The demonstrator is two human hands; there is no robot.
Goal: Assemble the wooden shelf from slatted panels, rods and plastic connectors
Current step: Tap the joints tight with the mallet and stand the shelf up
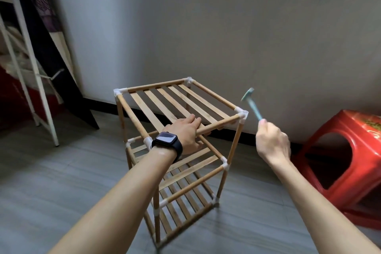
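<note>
Seemingly complete, the wooden shelf (177,107) stands upright on the grey floor (61,171), with its far side close to the pale wall (226,27). The head view shows three slatted tiers joined by rods and white plastic connectors at the corners.

The left hand (186,134) holds the front rod (218,123) of the shelf's top tier near its left end. Its fingers lie over the rod onto the slats, and the thumb shows beneath the rod. A dark smartwatch (167,137) sits on that wrist, just in front of the shelf's near-left top corner.

The right hand (272,142) is clenched round the lower end of a small teal hammer (253,106). It is raised to the right of the shelf and clear of it. The hammer tilts up and to the left, and its blurred head hangs in the air just right of and above the top front-right connector (242,114) without touching it.

A red plastic stool (350,150) stands on the floor to the right of the shelf, well apart from it. A white metal frame (24,47) leans or stands to the left of the shelf, near the wall.
</note>
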